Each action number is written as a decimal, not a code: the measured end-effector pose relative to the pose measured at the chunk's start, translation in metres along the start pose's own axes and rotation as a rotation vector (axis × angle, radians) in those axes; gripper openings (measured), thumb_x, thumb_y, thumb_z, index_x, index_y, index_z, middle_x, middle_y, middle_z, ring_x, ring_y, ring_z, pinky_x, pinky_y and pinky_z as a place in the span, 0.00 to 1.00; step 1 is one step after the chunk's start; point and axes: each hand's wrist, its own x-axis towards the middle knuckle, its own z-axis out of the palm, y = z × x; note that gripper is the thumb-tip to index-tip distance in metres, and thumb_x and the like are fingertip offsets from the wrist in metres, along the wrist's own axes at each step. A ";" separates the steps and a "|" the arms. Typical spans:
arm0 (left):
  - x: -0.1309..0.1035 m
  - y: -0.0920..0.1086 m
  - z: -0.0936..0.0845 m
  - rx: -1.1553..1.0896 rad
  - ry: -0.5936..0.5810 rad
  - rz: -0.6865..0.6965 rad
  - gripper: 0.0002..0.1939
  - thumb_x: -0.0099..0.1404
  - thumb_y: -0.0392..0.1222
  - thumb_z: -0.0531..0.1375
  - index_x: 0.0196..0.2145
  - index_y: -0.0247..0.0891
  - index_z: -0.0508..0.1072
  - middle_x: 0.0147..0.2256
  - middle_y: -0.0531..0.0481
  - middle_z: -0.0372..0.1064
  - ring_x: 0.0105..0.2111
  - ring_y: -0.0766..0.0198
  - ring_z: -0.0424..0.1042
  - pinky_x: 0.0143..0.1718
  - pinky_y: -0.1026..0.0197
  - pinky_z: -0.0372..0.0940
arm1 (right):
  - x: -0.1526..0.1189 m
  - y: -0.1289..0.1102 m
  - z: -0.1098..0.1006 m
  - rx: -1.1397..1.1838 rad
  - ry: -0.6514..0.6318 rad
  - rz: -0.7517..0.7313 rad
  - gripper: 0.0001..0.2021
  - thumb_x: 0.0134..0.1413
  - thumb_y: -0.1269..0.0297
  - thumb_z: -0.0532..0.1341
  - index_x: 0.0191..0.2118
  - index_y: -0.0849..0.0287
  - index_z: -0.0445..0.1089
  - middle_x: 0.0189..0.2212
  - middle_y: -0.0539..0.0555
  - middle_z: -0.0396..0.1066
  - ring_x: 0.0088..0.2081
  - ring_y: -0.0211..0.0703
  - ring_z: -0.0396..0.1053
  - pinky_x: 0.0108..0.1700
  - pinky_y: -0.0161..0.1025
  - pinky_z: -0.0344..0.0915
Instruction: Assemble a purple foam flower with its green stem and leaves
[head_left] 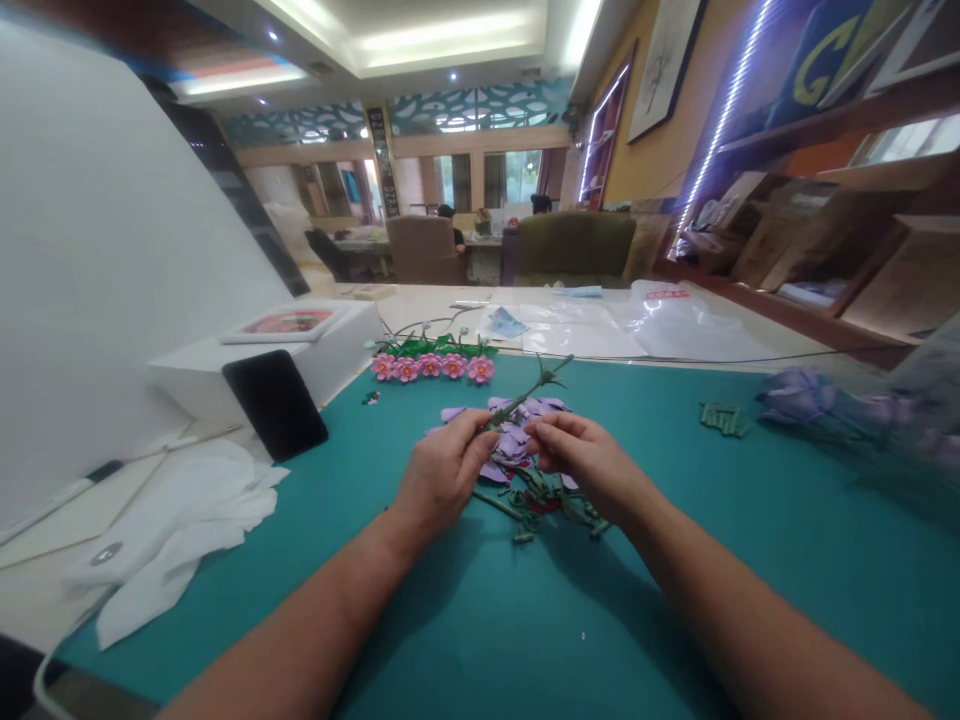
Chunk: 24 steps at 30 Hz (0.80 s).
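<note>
One green stem (pixel 523 399) is pinched in the left hand (pixel 441 468); whether the right hand (pixel 585 455) grips anything, I cannot tell. Five pink flowers (pixel 430 366) lie far left.

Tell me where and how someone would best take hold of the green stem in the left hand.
The green stem is probably best pinched along the slim stretch below its leafy spikes, coming from the right: it slants up and rightward out of the left hand, leaving that part exposed.
</note>
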 end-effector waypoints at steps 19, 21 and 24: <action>0.010 -0.012 0.007 -0.128 -0.245 -0.182 0.14 0.66 0.44 0.48 0.34 0.38 0.71 0.24 0.53 0.71 0.28 0.63 0.70 0.34 0.62 0.64 | 0.014 -0.007 -0.041 -0.718 0.136 -0.197 0.13 0.47 0.55 0.61 0.20 0.57 0.68 0.18 0.50 0.67 0.23 0.39 0.61 0.28 0.38 0.55; 0.011 -0.011 0.007 -0.141 -0.270 -0.188 0.14 0.66 0.44 0.48 0.32 0.38 0.71 0.24 0.53 0.71 0.28 0.63 0.70 0.34 0.63 0.63 | 0.015 -0.004 -0.041 -0.757 0.128 -0.212 0.14 0.49 0.55 0.60 0.20 0.57 0.68 0.18 0.50 0.67 0.23 0.39 0.61 0.28 0.38 0.55; 0.011 -0.010 0.006 -0.159 -0.300 -0.214 0.14 0.66 0.44 0.48 0.31 0.38 0.71 0.25 0.53 0.70 0.28 0.63 0.69 0.34 0.62 0.63 | 0.016 -0.001 -0.044 -0.816 0.138 -0.220 0.13 0.50 0.56 0.59 0.21 0.57 0.69 0.19 0.50 0.69 0.24 0.39 0.62 0.28 0.37 0.55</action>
